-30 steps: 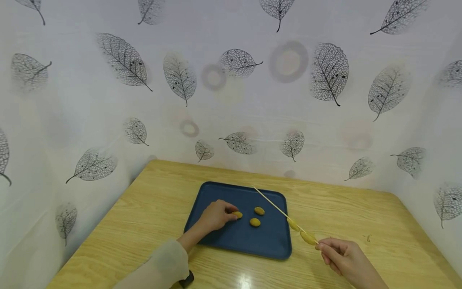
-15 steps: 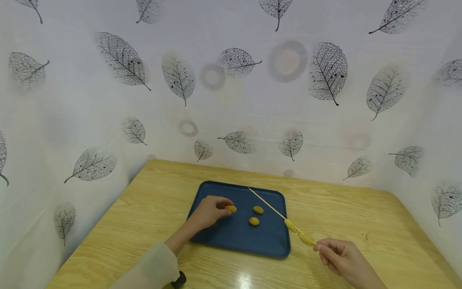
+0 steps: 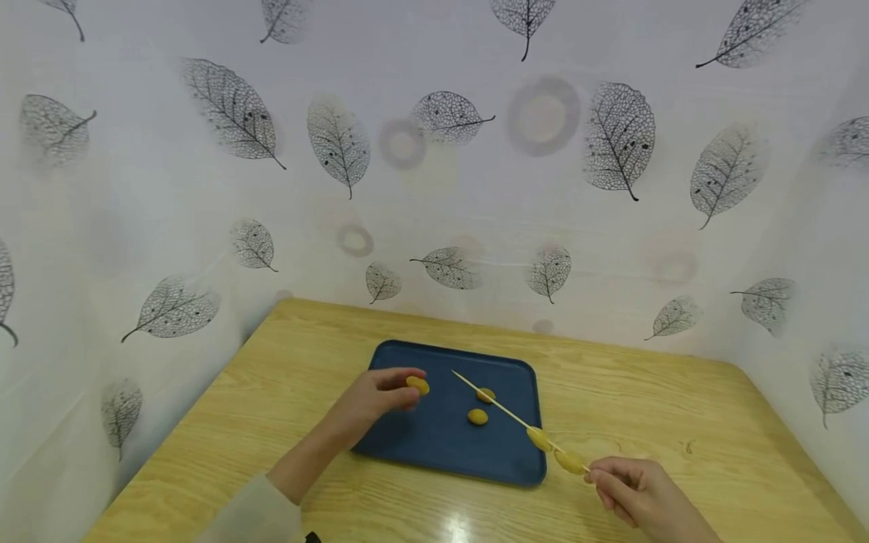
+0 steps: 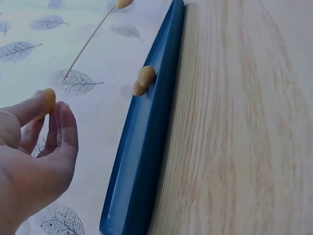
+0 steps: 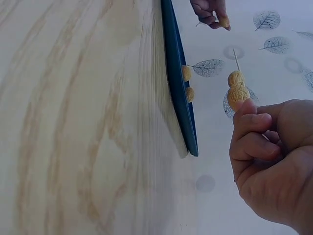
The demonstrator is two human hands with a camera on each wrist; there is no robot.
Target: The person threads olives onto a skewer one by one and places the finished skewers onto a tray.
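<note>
Head view first: the biggest thing around is the leaf-print wall covering (image 3: pixel 434 151), wrapped round three sides of a wooden table (image 3: pixel 679 422). On the table sits a dark blue tray (image 3: pixel 441 445), roughly in the middle and a bit toward the far side.

The left hand (image 3: pixel 370 396) hovers over the tray's left part, thumb and fingertips pinched round a small yellow nut (image 3: pixel 417 385), lifted clear of the tray. In the left wrist view that same nut (image 4: pixel 47 100) sits right at the fingertips (image 4: pixel 66 122), so that hand is definitely gripping it.

The right hand (image 3: pixel 634 494) is off the tray's near right corner, above the bare wood, fingers curled tight round the end of a thin wooden skewer (image 3: pixel 492 400). The skewer slants up and left over the tray, its tip ending near the middle, just beside the farther loose piece. Two yellow pieces are already threaded on it close to the hand: one (image 3: pixel 539 438) over the tray's right edge, the other (image 3: pixel 572 461) nearly touching the fingers. The right wrist view shows those two pieces stacked right above the knuckles.

Two more loose yellow pieces lie on the tray, one (image 3: pixel 485 394) farther back, one (image 3: pixel 478 416) nearer, close together but apart.
</note>
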